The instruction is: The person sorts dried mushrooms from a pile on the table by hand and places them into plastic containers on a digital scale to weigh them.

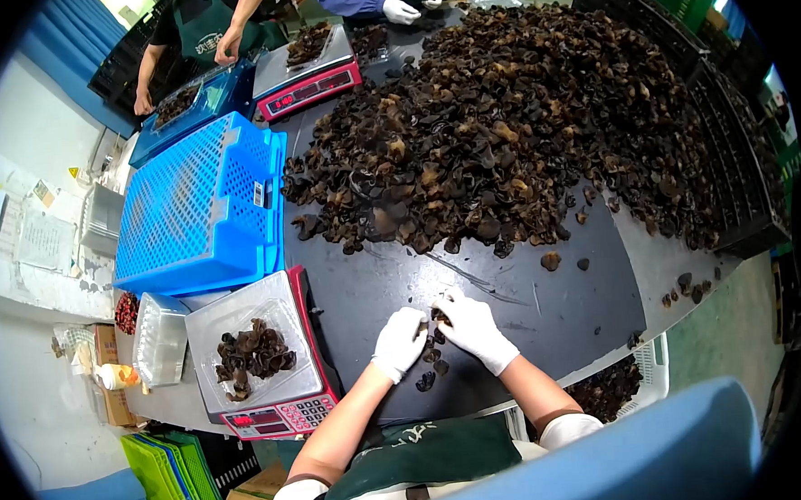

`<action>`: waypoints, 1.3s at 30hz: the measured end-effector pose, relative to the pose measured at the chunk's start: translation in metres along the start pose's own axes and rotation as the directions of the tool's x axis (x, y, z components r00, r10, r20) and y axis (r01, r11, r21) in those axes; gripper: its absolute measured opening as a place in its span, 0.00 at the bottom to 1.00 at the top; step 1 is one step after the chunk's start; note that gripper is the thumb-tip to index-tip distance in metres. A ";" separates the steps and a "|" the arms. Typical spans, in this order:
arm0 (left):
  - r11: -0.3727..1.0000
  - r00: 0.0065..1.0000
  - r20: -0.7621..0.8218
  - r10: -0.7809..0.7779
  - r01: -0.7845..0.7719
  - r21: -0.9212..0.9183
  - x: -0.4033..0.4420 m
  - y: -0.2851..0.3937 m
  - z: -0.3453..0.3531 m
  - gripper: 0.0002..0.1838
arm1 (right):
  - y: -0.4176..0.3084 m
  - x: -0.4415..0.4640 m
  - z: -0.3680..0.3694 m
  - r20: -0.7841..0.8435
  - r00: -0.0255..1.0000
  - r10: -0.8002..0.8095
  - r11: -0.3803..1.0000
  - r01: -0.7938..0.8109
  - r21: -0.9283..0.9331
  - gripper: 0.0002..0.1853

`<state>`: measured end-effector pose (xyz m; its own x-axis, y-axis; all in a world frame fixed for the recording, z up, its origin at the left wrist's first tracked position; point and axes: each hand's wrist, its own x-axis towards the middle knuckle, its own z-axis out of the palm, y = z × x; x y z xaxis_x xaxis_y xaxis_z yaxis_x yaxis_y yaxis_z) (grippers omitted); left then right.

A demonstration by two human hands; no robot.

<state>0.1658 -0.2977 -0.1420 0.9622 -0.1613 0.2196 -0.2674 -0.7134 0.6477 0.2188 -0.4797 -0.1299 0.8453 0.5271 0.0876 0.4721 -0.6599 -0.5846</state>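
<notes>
My left hand [401,343] and my right hand [473,328], both in white gloves, meet over the dark tabletop. Their fingers are pinched together around a small dark wood ear mushroom [437,315], mostly covered by the fingertips. Just below, several loose wood ear pieces [439,367] lie on the table between my wrists. To the left, a red-and-silver digital scale [208,351] carries a clear plastic tray with a clump of wood ears [254,355] in it. A large heap of wood ears [521,126] spreads beyond my hands.
A blue perforated crate [181,203] and stacked clear plastic trays [159,340] stand at the left. Across the table are another scale [311,93] and two co-workers, one with white gloves [401,12]. Black crates [731,156] line the right; a white basket [653,368] sits below the table edge.
</notes>
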 end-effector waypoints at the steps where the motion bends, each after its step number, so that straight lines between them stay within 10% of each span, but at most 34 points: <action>1: 0.978 0.991 0.028 -0.131 0.133 -0.159 -0.002 0.003 -0.015 0.08 | 0.001 0.003 -0.005 0.030 0.998 0.047 0.999 -0.047 -0.023 0.13; 4: 0.768 0.908 0.046 -0.416 0.379 -0.516 -0.013 -0.003 -0.050 0.11 | 0.013 0.005 -0.019 -0.261 0.951 0.165 0.986 -0.165 0.020 0.07; 6: 0.059 0.709 0.313 -0.632 0.446 -0.893 -0.017 -0.004 -0.068 0.12 | 0.018 0.003 -0.027 -0.422 0.898 0.127 0.992 -0.116 0.053 0.06; 9: -0.514 0.797 0.427 -0.428 0.175 -0.840 -0.032 -0.016 -0.066 0.11 | 0.009 -0.009 -0.027 -0.298 0.955 0.000 0.986 0.049 0.157 0.07; 11: -0.574 0.765 0.477 -0.432 0.175 -0.800 -0.032 -0.009 -0.062 0.08 | -0.007 -0.021 -0.023 0.015 0.997 -0.079 0.990 0.076 0.119 0.18; 13: -0.409 0.759 0.447 -0.473 0.260 -0.875 -0.036 -0.015 -0.049 0.07 | -0.024 -0.029 -0.011 0.148 0.982 -0.115 0.993 0.112 0.028 0.29; 15: 0.116 0.710 0.397 -0.581 0.555 -0.823 -0.032 -0.013 -0.047 0.04 | -0.028 -0.032 0.004 0.120 0.974 -0.193 0.970 0.207 -0.125 0.35; 17: 0.604 0.849 0.098 -0.519 0.446 -0.661 -0.035 -0.013 -0.034 0.08 | -0.021 -0.031 0.018 0.132 0.974 -0.185 0.970 0.202 -0.132 0.30; 21: 0.900 0.944 -0.021 -0.329 0.306 -0.312 -0.037 0.001 -0.036 0.14 | -0.009 -0.024 0.021 0.184 0.976 -0.113 0.993 0.117 -0.012 0.15; 24: 0.952 0.967 -0.013 -0.254 0.247 -0.179 -0.046 0.009 -0.034 0.17 | 0.002 -0.023 0.010 0.105 0.958 0.266 0.715 -0.269 0.645 0.11; 27: 0.956 0.957 -0.026 -0.288 0.286 -0.069 -0.044 0.015 -0.029 0.21 | -0.005 -0.035 -0.010 0.177 0.947 0.267 0.834 -0.319 0.450 0.11; 30: 0.950 0.988 -0.056 -0.145 0.155 0.271 -0.035 0.012 -0.019 0.17 | -0.015 -0.058 -0.007 0.135 0.981 -0.140 0.970 0.108 0.220 0.10; 34: 0.945 0.990 -0.034 -0.136 0.139 0.296 -0.031 0.001 -0.007 0.07 | -0.027 -0.075 -0.003 0.212 0.939 -0.272 0.959 0.284 -0.027 0.15; 39: 0.981 0.970 -0.195 -0.144 0.166 0.100 -0.039 0.000 -0.013 0.06 | -0.007 -0.069 0.010 0.103 0.958 -0.269 0.957 0.254 0.142 0.14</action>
<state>0.1271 -0.2826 -0.1408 0.9618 0.0792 0.2620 -0.0976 -0.7950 0.5987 0.1545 -0.5060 -0.1398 0.6566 0.7374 0.1584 0.6306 -0.4214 -0.6517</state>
